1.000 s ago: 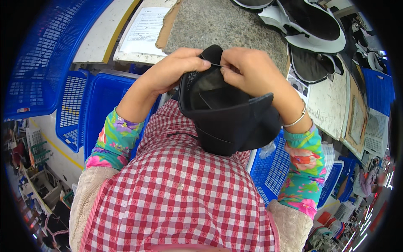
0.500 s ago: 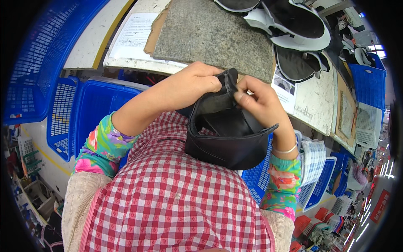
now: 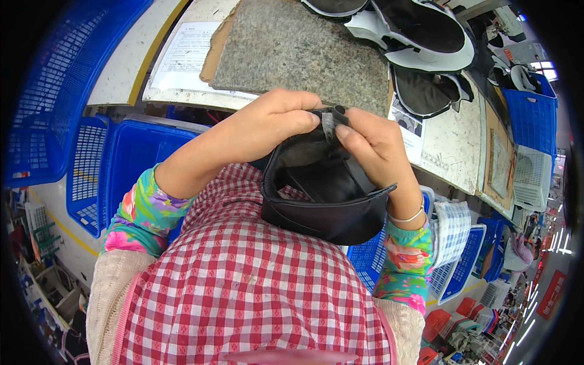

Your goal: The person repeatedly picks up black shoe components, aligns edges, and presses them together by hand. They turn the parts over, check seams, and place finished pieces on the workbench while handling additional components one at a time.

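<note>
Head view: left hand (image 3: pixel 280 115) and right hand (image 3: pixel 374 146) pinch far edge of black piece (image 3: pixel 322 219), apparently for tautness; piece hangs before checked apron (image 3: pixel 255 286), opening upward, likely for sight inside.

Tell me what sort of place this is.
Likely a footwear workshop or factory floor: black-and-white pieces resembling shoe uppers lie on a worn workbench, blue plastic crates stand near it, and the left hand and right hand hold a black piece.

Factory workshop, scuffed workbench (image 3: pixel 450 137), blue crates (image 3: pixel 531 118), shoe uppers (image 3: pixel 423 27)
</note>
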`<state>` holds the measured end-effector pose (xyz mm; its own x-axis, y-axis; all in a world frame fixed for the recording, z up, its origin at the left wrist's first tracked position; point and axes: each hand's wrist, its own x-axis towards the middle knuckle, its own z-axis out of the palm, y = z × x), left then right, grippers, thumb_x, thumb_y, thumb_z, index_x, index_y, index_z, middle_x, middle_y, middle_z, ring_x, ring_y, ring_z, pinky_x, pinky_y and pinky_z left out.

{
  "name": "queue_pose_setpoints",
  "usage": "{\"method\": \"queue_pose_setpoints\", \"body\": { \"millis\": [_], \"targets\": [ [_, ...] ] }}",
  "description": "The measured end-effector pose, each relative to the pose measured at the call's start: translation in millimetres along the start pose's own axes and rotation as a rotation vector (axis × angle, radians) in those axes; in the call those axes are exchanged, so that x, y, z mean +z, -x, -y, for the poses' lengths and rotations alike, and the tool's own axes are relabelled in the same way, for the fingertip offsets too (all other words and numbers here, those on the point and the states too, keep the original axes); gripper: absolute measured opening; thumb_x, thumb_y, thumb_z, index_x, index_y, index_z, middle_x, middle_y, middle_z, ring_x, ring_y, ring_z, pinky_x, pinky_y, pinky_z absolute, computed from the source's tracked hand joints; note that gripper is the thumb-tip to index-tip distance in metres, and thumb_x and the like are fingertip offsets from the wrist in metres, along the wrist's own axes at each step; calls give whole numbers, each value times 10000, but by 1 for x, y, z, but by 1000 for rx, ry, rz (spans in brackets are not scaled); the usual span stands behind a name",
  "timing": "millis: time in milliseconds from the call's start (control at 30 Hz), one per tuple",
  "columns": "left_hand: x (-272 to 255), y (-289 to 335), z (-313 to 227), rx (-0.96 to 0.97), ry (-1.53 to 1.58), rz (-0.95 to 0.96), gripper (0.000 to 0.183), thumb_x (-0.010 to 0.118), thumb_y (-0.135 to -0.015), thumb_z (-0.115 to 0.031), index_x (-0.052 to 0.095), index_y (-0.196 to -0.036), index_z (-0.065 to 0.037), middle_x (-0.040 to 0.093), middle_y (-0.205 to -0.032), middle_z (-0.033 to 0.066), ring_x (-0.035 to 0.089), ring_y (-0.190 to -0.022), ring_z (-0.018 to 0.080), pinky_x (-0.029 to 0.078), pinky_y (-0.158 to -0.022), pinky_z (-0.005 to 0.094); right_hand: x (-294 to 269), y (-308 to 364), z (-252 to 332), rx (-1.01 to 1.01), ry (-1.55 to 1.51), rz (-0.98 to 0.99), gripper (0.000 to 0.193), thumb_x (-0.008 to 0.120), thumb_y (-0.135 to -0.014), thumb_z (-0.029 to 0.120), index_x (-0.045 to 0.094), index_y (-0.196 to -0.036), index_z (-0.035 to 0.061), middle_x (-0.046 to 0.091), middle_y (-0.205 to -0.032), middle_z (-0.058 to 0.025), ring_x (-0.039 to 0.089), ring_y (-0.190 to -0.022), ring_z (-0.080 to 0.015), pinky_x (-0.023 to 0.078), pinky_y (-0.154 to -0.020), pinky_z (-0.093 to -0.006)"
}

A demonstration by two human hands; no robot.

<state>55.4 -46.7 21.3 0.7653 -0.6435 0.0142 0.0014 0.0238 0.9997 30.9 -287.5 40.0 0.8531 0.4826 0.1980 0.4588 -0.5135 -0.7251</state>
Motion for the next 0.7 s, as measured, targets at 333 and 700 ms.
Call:
{"method": "queue_pose_setpoints", "body": {
  "millis": [333,700],
  "targets": [
    [2,7,-1,-79,23,50,197,555,-1018,-122,682,-1033,28,669,-908,-10,595,-858,55,495,-761,244,-7,30,-6,183,-396,76,176,632,-1008,122,700,-928,-19,603,-759,-48,564,-697,-134,451,-649,-295],
    [15,15,-10,-108,74,40,180,561,-1018,-113,677,-962,12,631,-839,-37,553,-794,26,466,-719,224,7,64,4,189,-522,-110,229,606,-943,101,694,-1047,-84,730,-883,-135,715,-803,-219,539,-730,-300]
  ]
}}
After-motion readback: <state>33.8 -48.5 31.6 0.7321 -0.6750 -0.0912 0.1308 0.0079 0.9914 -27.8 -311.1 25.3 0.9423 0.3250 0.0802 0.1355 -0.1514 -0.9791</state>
